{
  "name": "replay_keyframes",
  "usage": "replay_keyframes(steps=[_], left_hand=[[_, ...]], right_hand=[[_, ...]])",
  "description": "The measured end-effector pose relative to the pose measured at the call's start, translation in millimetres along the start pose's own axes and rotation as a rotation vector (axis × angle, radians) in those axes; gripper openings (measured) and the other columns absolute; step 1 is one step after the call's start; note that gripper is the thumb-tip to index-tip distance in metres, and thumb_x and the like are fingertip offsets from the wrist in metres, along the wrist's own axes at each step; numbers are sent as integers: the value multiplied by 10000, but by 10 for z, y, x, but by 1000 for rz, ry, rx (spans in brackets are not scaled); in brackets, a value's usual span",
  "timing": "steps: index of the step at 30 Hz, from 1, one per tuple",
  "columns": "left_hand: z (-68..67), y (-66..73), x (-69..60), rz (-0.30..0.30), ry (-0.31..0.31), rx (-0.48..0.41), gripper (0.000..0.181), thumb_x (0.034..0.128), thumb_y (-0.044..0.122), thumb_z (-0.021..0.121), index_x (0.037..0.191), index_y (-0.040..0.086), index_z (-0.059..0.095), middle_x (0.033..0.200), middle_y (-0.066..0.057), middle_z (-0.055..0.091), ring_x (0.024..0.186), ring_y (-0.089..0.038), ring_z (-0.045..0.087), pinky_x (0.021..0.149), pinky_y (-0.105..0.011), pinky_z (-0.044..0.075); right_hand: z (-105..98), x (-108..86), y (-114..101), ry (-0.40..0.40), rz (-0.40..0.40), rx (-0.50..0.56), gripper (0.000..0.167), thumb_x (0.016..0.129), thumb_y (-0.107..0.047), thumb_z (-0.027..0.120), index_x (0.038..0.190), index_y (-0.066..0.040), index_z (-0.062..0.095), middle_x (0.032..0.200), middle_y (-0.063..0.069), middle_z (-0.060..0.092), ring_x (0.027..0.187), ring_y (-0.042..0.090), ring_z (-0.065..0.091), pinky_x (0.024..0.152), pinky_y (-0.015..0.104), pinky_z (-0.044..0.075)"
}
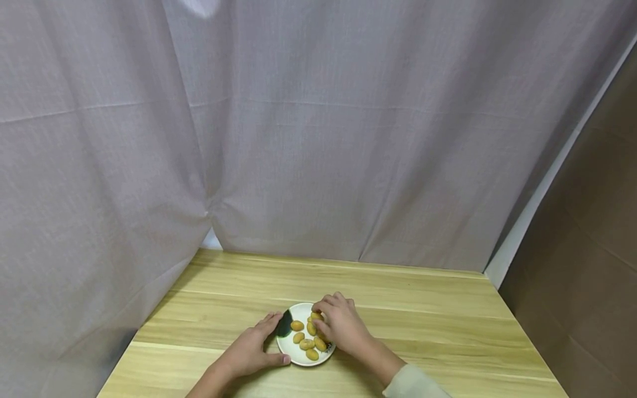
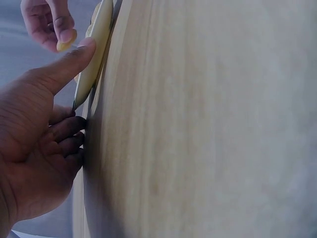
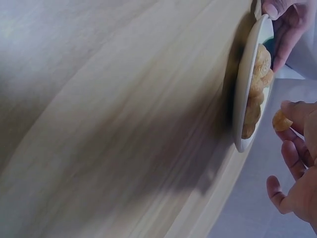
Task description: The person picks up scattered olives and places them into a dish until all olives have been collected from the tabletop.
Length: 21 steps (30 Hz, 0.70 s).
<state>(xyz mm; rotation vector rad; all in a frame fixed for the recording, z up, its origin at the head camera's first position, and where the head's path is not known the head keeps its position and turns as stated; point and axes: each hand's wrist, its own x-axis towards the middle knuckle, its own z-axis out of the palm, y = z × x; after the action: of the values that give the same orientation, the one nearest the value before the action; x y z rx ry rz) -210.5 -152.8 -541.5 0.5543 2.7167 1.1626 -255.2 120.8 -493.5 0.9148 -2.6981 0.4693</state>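
A small white plate [image 1: 287, 347] with a dark green patch on its left side stands on the table and bears several yellow-orange kumquats [image 1: 307, 344]. At its left rim my left hand [image 1: 251, 348] holds it, with the thumb at the near edge and the fingers at the far left. Above the plate's right side is my right hand [image 1: 343, 323]. Between its thumb and forefinger it pinches one kumquat [image 3: 281, 120], which the right wrist view shows raised clear of the plate; the other fingers are loosely bent.
Pale wood-grain table [image 1: 423, 315] surrounds the plate. Grey curtain [image 1: 338, 166] hangs behind the table and along its left side, with a darker brownish cloth [image 1: 582, 260] on the right.
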Motion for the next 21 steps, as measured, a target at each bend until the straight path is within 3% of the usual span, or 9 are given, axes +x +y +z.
replay_keyframes(steps=[9,21], left_hand=[[-3,2,7,-14,-16,-19,1118,886,608,879,1700,17,393,1769,-220,394,1663,-476,340,1274,-794,310],[-9,15,-3,-2,-10,-4,1119,880,618,879,1699,23,400,1764,-223,401,1652,-481,358,1262,-793,334]], right_hand=[[76,97,-87,-24,0,-6,221,977,-216,852,1181,-141,809,1148,4,791,1016,159,616,898,460,533],[206,191,-123,-46,-6,4,256,992,-254,837,1219,-137,813,1163,-4,811,984,129,585,884,409,511]])
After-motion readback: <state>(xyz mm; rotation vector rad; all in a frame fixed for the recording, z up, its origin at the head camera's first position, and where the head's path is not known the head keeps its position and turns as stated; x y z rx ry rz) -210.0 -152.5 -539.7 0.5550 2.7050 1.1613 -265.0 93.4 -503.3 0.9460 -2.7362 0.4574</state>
